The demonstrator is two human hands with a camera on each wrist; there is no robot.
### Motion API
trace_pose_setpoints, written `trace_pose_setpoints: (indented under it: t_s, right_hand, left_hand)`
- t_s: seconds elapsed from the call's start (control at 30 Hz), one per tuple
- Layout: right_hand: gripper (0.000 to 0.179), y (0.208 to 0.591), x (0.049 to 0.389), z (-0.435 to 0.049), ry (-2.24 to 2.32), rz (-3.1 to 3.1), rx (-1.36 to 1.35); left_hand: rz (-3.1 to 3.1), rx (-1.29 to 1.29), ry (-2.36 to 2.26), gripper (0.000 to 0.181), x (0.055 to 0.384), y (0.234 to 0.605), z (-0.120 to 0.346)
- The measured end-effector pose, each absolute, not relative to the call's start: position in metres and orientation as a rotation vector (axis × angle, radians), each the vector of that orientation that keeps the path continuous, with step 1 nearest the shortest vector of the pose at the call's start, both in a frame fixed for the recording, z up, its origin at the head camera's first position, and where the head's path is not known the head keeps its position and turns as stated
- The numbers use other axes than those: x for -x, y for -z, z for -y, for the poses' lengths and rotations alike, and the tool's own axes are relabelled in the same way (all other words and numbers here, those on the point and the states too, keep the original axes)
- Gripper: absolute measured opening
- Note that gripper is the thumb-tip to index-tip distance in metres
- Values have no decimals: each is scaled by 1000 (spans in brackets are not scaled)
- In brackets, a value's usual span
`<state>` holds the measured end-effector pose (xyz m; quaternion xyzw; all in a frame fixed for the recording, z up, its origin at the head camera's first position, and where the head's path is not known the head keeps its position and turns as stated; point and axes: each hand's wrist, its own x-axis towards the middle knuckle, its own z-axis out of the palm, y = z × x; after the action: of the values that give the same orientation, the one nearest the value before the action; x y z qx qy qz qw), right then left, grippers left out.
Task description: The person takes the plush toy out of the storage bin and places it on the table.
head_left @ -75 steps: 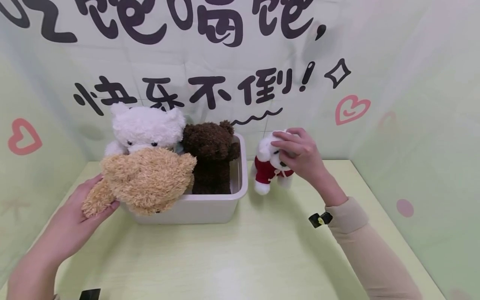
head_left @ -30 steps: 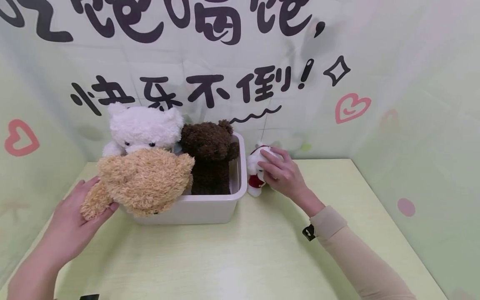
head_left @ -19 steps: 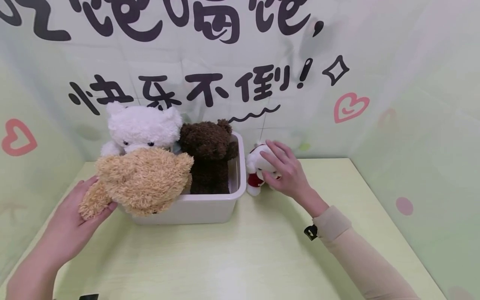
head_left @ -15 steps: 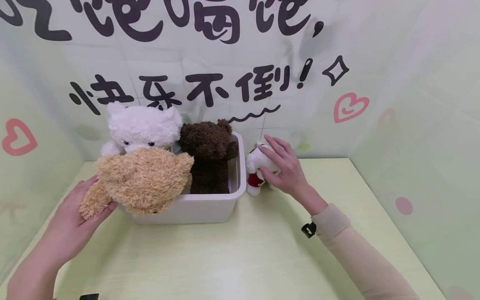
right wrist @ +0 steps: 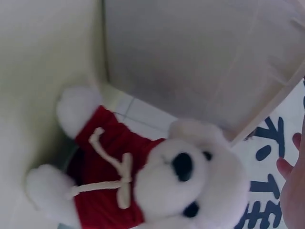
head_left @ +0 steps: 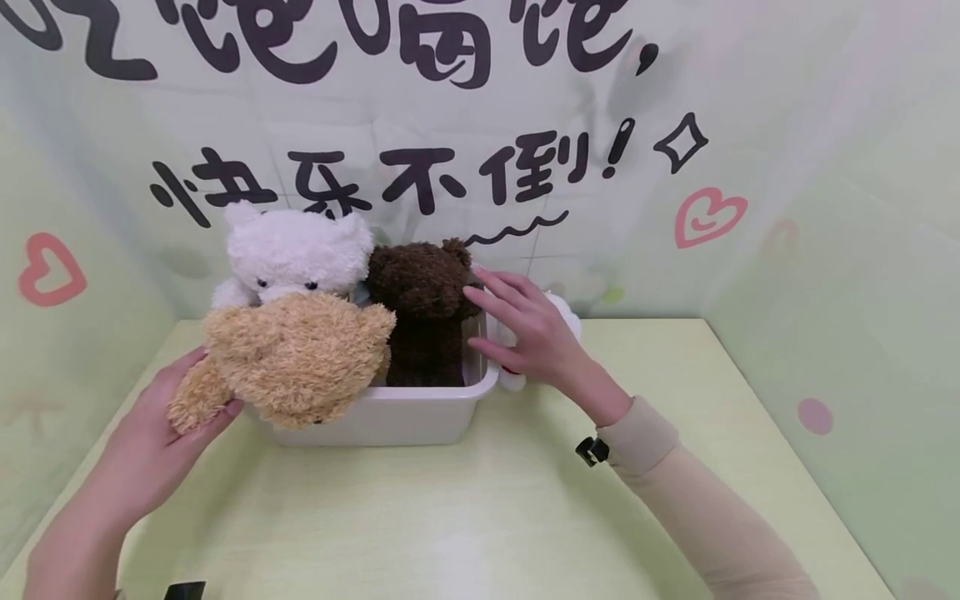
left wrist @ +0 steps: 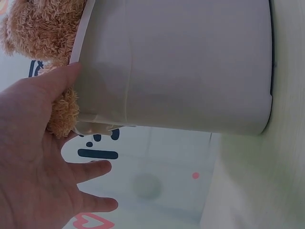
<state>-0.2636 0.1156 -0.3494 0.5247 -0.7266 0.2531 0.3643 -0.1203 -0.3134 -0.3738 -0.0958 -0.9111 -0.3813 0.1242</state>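
My left hand [head_left: 146, 437] holds the arm of a tan teddy bear [head_left: 300, 354] between thumb and fingers. The bear leans, head forward, over the front rim of a white plastic bin [head_left: 405, 421]; in the left wrist view two fingers spread free. Inside the bin sit a white teddy bear [head_left: 300, 250] and a dark brown teddy bear [head_left: 420, 279]. My right hand [head_left: 536, 333], fingers spread and holding nothing, reaches over the bin's right rim, fingertips close by the brown bear. A white plush dog [right wrist: 224, 176] in a red hoodie stands right of the bin, mostly behind that hand in the head view.
The bin stands toward the back of a pale wooden table [head_left: 450, 517]. Behind it hangs a white backdrop [head_left: 600, 242] with black lettering and pink hearts, and pale green panels flank both sides.
My right hand set the plush dog down against the bin's right side, let go, and moved left over the rim toward the brown bear. The left hand kept its hold.
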Motion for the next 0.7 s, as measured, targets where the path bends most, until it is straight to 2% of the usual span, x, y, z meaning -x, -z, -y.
trace_pose_setpoints:
  t_s: [0.2, 0.4, 0.7]
  right_hand:
    - [76, 337, 257, -89, -645, 1822, -1484]
    - [75, 324, 244, -61, -742, 1772, -1613]
    - [80, 309, 229, -29, -634, 1730, -1608]
  left_hand:
    - [2671, 262, 1127, 71, 121, 373, 313]
    - [2670, 262, 1127, 73, 122, 372, 313]
    - [2676, 264, 1103, 75, 121, 372, 313]
